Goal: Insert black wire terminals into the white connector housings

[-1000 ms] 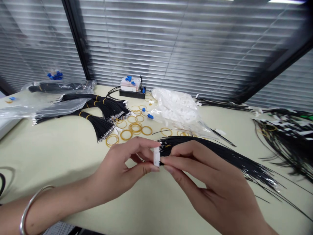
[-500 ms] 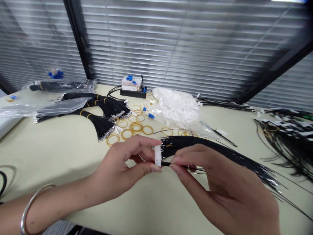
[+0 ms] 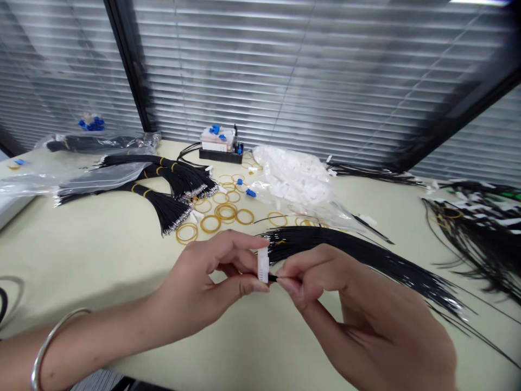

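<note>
White plastic connector housing, small and light, sits pinched in the left hand fingers above the pale table; the right hand seems to grasp one thin, soft black wire.

One left hand, one right hand, one white connector.

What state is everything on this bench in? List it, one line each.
Left hand: pinching white connector housing, held upright.
Right hand: pinching black wire end at the housing.
Black wire bundle: loose, fanned out.
Banded wire bundle: tied with rubber band.
Rubber bands: scattered loose.
Window blinds: closed.
</note>
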Demonstrator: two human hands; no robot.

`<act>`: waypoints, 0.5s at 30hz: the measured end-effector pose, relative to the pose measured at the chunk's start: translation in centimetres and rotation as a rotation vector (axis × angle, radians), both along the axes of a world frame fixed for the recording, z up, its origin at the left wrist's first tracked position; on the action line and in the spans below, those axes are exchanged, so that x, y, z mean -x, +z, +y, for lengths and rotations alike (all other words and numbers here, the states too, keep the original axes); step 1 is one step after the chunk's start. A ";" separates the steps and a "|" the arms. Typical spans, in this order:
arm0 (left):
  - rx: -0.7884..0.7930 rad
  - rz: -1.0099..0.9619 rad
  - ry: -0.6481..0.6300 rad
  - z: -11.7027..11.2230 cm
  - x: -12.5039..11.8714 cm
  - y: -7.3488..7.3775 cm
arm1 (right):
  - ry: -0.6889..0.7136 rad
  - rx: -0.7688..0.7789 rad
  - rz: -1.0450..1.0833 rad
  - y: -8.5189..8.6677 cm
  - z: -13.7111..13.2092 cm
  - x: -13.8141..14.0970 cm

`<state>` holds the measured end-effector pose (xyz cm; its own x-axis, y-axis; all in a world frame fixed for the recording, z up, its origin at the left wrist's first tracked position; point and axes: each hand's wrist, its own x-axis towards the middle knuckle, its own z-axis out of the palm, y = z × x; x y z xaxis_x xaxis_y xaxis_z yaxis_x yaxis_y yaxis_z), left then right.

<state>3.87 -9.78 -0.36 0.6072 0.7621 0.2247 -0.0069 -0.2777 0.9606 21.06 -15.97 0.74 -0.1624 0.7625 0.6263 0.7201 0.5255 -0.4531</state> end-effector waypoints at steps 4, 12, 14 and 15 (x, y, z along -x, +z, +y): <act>0.080 -0.017 -0.014 0.3 -0.1 0.1 | 0.032 -0.039 -0.083 -0.1 0.4 -0.4; 0.188 -0.101 -0.082 0.8 0.0 0.0 | 0.016 -0.003 -0.249 0.5 0.9 -2.4; 0.131 -0.126 -0.093 0.8 0.1 -0.2 | 0.026 0.024 -0.225 1.0 0.9 -2.5; 0.099 -0.136 -0.092 0.8 0.1 -0.2 | 0.027 0.040 -0.211 1.2 0.9 -2.6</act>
<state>3.75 -8.94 -0.61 0.6442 0.7274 0.2365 -0.1598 -0.1744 0.9716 23.63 -15.10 1.99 -0.3073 0.7798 0.5454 0.7875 0.5302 -0.3143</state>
